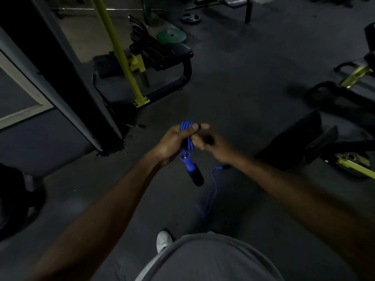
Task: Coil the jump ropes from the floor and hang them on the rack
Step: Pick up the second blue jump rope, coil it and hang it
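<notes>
A blue jump rope (187, 138) is bundled into several loops in front of me, above the dark gym floor. My left hand (174, 142) grips the bundle, thumb across the top. One blue-and-black handle (193, 172) hangs down below that fist. My right hand (215, 145) is blurred, right beside the left, its fingers curled round a dark object that looks like the other handle. A loose blue strand (214, 189) trails from under my right wrist down toward the floor. No rack for the ropes is identifiable in this view.
A thick black post (67, 78) and a yellow upright (121, 57) stand at the left. A black bench (162, 55) and green weight plate (171, 35) lie behind. Machine parts and a plate (349, 159) sit at the right. My white shoe (163, 240) is below.
</notes>
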